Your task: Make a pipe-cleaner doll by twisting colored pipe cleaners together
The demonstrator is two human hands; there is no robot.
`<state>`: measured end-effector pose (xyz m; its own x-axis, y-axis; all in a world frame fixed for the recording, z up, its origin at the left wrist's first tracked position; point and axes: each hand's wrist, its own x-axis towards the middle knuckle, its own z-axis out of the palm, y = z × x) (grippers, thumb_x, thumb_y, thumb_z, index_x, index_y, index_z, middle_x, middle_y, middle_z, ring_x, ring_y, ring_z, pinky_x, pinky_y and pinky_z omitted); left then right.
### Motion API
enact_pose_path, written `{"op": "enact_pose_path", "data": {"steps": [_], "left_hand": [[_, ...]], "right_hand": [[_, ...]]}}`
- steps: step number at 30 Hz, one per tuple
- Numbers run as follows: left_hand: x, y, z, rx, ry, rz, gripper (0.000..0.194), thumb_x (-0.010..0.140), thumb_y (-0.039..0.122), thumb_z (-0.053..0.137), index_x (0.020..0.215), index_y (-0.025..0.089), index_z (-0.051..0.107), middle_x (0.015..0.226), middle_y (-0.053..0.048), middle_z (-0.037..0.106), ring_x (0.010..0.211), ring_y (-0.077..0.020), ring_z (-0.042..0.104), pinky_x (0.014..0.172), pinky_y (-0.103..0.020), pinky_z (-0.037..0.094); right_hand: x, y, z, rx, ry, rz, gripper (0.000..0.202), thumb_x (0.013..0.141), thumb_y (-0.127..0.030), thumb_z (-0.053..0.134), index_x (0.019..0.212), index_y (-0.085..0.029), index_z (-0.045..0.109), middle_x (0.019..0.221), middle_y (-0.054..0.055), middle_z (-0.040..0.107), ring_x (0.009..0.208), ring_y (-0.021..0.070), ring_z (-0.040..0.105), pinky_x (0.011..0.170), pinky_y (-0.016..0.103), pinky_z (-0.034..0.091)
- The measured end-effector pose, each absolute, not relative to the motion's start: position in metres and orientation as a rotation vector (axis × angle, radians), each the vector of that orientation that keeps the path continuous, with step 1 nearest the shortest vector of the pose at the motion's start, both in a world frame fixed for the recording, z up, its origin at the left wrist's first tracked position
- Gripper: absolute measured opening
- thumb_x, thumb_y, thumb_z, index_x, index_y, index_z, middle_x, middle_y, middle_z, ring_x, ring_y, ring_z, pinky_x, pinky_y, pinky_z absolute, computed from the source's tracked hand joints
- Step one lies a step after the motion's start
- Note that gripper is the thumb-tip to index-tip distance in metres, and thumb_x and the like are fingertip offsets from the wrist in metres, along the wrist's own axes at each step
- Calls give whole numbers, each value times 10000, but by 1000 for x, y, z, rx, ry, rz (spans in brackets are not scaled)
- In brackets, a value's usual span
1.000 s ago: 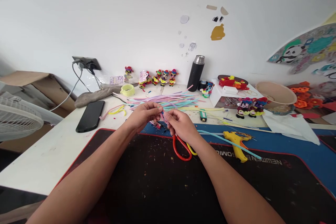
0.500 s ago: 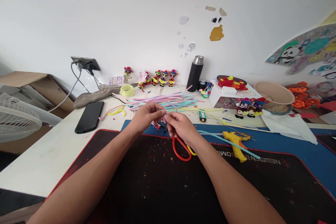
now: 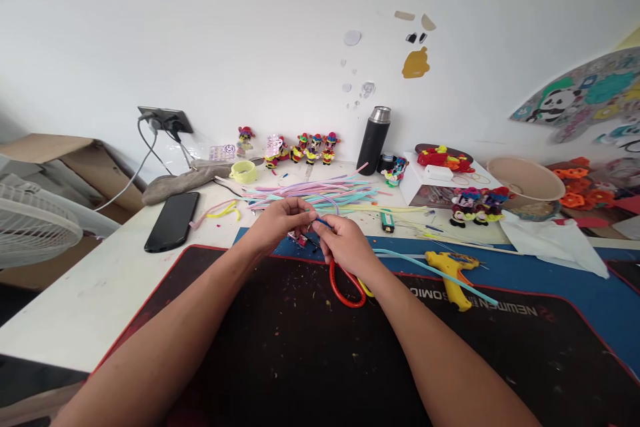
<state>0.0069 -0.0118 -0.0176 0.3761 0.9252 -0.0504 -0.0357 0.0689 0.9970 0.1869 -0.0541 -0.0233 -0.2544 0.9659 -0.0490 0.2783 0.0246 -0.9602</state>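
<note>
My left hand (image 3: 287, 221) and my right hand (image 3: 347, 243) meet above the mat's far edge, fingertips pinched together. Between them is a short, thin dark blue piece (image 3: 321, 221), mostly covered by fingers, perhaps a bit of pipe cleaner. Just behind, a lavender pipe cleaner (image 3: 330, 201) curves up. Below my right hand show red-handled scissors (image 3: 349, 288), blades hidden; whether the hand touches them I cannot tell. A yellow loop (image 3: 367, 288) peeks out beside the red handle. Under my left fingers lies a small red-and-white item (image 3: 299, 239), too small to name.
Pastel pipe cleaners (image 3: 305, 192) are piled behind my hands. A yellow glue gun (image 3: 454, 277) and a light blue pipe cleaner (image 3: 435, 268) lie right. A phone (image 3: 173, 221) is at left. Small figures (image 3: 314, 149), a black flask (image 3: 374, 141) and a bowl (image 3: 525, 177) stand behind.
The purplish bit between my fingertips has given way to a dark blue piece lying across them. My right fingers have shifted slightly. The whole view has moved a little.
</note>
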Motion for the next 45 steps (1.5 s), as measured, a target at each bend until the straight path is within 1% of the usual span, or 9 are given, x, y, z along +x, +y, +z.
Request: {"op": "enact_pose_path", "data": {"steps": [5, 8, 16, 24, 28, 34, 37, 41, 45], "left_hand": [[-3, -8, -14, 1097, 743, 765, 389, 715, 383, 894, 976, 128, 760, 750, -64, 703, 625, -121, 597, 558, -224, 418], [-6, -9, -11, 1078, 714, 715, 414, 710, 371, 902, 1010, 115, 777, 747, -75, 708, 628, -122, 605, 581, -228, 443], [-1, -11, -11, 1163, 793, 794, 330, 713, 412, 892, 828, 129, 767, 651, -48, 681, 568, -112, 569, 534, -223, 410], [-3, -7, -6, 1090, 899, 980, 310, 640, 366, 927, 769, 139, 761, 619, -2, 628, 543, -85, 521, 522, -214, 394], [-3, -7, -6, 1070, 912, 992, 314, 648, 375, 922, 768, 137, 757, 627, -4, 627, 547, -85, 525, 518, -216, 391], [-3, -7, -7, 1052, 899, 979, 351, 612, 384, 945, 751, 132, 744, 634, -2, 635, 545, -82, 539, 536, -213, 417], [-3, -7, -7, 1047, 891, 981, 366, 597, 386, 951, 762, 130, 748, 635, -5, 639, 553, -89, 546, 545, -221, 429], [-4, -6, -8, 1058, 884, 985, 359, 613, 387, 944, 765, 127, 748, 626, -9, 639, 555, -94, 546, 543, -224, 429], [-4, -6, -9, 1089, 889, 1006, 367, 621, 396, 940, 778, 128, 745, 627, -6, 640, 552, -92, 542, 546, -222, 433]], "right_hand": [[188, -55, -18, -1181, -1487, 1457, 309, 992, -472, 526, 844, -209, 596, 481, -72, 522, 380, 111, 520, 398, 214, 360], [188, -56, -17, -1131, -1430, 1536, 324, 977, -491, 551, 838, -203, 604, 488, -70, 524, 374, 105, 505, 387, 214, 347], [188, -56, -16, -1127, -1479, 1550, 310, 991, -474, 538, 854, -202, 601, 528, -60, 557, 388, 96, 526, 384, 204, 344], [187, -56, -19, -1218, -1647, 1237, 337, 992, -494, 532, 794, -222, 516, 609, -43, 596, 420, 105, 561, 454, 232, 426], [187, -56, -22, -1244, -1710, 1130, 322, 1004, -487, 518, 810, -231, 514, 611, -45, 600, 431, 115, 576, 475, 239, 428], [188, -57, -21, -1258, -1736, 1083, 370, 1019, -477, 487, 750, -224, 502, 607, -37, 601, 451, 116, 588, 496, 236, 430], [188, -56, -23, -1250, -1703, 1097, 346, 1018, -495, 485, 815, -226, 564, 621, -32, 605, 457, 120, 585, 493, 241, 429], [189, -56, -25, -1240, -1686, 1073, 301, 1012, -508, 507, 1002, -241, 645, 646, -27, 615, 469, 131, 578, 503, 255, 421], [189, -56, -24, -1269, -1719, 1012, 311, 1015, -511, 513, 1032, -244, 673, 646, -21, 623, 477, 135, 578, 516, 262, 413]]}}
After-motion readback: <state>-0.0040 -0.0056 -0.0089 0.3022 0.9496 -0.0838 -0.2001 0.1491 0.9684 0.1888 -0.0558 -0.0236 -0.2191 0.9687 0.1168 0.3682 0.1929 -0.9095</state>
